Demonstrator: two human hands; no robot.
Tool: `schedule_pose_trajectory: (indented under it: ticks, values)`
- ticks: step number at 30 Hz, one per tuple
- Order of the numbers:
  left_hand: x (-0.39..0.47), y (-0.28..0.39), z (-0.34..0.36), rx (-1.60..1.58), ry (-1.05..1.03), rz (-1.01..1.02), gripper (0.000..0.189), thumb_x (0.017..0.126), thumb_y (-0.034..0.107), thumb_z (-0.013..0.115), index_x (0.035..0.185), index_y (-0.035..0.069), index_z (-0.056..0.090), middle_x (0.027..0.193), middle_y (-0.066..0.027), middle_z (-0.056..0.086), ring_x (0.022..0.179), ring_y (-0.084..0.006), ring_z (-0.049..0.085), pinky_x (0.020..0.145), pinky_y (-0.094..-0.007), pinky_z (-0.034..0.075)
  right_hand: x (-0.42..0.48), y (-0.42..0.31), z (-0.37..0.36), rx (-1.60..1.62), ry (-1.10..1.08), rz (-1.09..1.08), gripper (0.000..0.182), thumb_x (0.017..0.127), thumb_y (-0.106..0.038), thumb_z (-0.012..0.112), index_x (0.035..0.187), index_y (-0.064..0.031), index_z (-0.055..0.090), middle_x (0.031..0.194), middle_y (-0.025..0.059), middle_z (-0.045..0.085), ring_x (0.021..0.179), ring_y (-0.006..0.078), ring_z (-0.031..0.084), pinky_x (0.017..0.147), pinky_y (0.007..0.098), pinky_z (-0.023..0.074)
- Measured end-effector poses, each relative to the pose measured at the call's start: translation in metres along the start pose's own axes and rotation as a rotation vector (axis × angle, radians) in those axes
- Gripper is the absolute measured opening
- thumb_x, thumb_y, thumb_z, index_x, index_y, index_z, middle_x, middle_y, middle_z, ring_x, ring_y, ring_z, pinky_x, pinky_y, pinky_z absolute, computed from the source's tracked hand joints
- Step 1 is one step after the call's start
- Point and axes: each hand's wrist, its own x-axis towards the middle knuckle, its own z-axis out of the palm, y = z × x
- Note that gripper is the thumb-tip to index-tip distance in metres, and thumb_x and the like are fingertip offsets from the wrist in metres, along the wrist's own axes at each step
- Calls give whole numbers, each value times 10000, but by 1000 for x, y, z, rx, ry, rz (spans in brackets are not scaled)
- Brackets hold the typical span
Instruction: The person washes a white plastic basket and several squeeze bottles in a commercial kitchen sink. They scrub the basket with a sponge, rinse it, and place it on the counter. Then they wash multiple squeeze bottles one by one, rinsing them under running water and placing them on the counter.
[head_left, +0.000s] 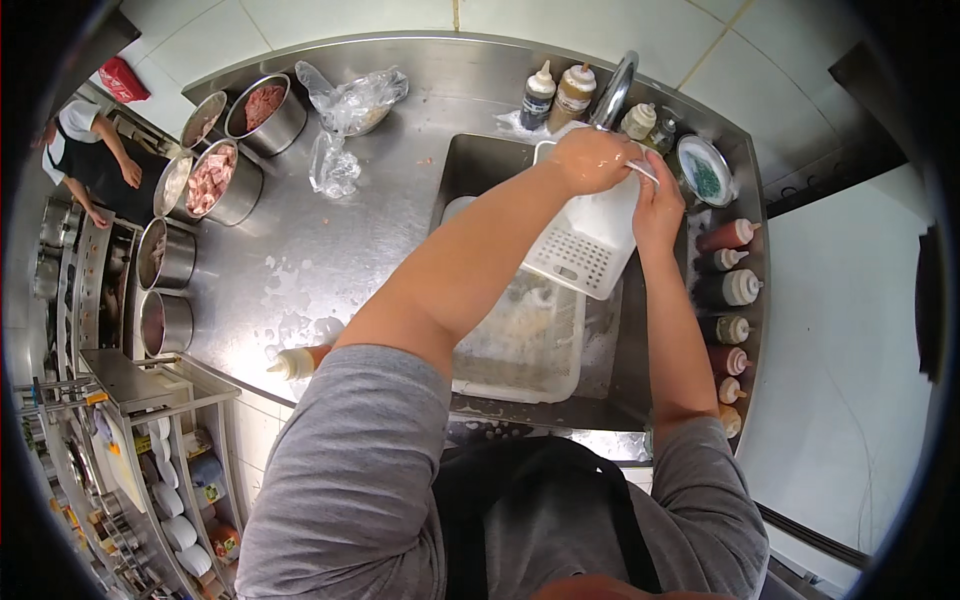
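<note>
A white perforated plastic basket (581, 251) is tilted over the steel sink (465, 161), under the curved faucet (616, 90). My left hand (596, 160), wet, is closed at the basket's far rim; its fingertips are hidden. On the right side, my right hand (660, 202) grips the basket's edge, thumb and fingers around it. Below, a larger white plastic crate (517, 386) sits in the sink with cloudy liquid in it. Part of a pale round item (457, 206) shows behind my left forearm.
Squeeze bottles (727, 289) line the right edge; more bottles (574, 94) stand behind the sink, near a bowl with green contents (705, 172). One bottle (296, 364) lies by my left elbow. Steel pots of meat (225, 184) and plastic-wrapped bowl (364, 105) occupy the left. A co-worker (101, 157) stands beyond.
</note>
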Motion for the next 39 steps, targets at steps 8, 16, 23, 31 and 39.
schedule_pose_trajectory:
  ticks: [8,16,23,31,39]
  values:
    - [-9,-25,-4,154,-426,-292,370,856,205,588,1224,174,620,1118,-171,648,1003,-347,628,878,-414,503,-2,6,27,119,-141,-114,271,861,-34,627,1128,-9,586,1115,184,640,1055,370,608,886,396,485]
    - [-62,-41,-73,-232,-116,-321,579,728,-83,440,1235,127,622,1109,-211,647,1021,-375,620,888,-386,483,7,-42,83,484,-175,62,317,898,-152,615,1207,-99,570,1048,201,649,984,377,621,803,408,504]
    - [-137,-48,-103,-145,402,-469,612,784,-141,401,1333,97,531,1258,-191,592,1109,-310,607,961,-345,449,-7,-13,77,-68,-553,96,247,893,-250,563,1108,-177,661,911,146,685,867,360,650,763,459,514]
    - [-210,-38,-44,-899,1014,-888,463,925,-95,401,1374,18,407,1278,-148,540,1104,-233,597,959,-325,467,27,-41,65,338,-435,543,272,859,-206,605,1116,-154,675,934,207,676,890,352,654,789,434,509]
    - [-221,4,14,-1245,1048,-975,328,938,-51,442,1240,76,470,1109,-80,596,930,-135,615,690,-255,490,63,-11,47,40,-667,143,385,890,-206,557,1243,-55,582,1076,261,634,1024,400,605,898,441,481]
